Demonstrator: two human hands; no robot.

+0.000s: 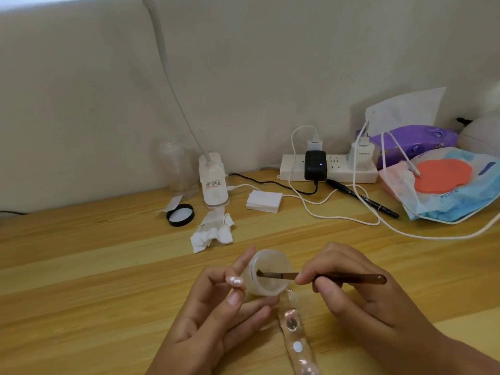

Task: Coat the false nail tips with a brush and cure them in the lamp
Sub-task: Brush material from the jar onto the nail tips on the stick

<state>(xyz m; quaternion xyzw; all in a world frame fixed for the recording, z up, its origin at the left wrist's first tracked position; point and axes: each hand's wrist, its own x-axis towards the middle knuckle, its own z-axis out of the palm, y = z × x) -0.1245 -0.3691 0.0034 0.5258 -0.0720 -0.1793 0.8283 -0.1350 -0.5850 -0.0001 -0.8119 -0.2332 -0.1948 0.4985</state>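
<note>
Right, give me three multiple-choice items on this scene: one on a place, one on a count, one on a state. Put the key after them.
1. Where is the tip of the brush?
A. on a plate
B. inside the jar
C. in a sink

2. How many plugs sit in the power strip?
A. one
B. three
C. six

3. The jar is:
A. capped
B. open, set down alone
C. open, held by the left hand

Key:
1 B, the right hand pokes the bristles through the jar's mouth.
2 B, two white chargers and one black adapter are plugged in.
3 C, fingers curl round it, and the lid lies far off.
</note>
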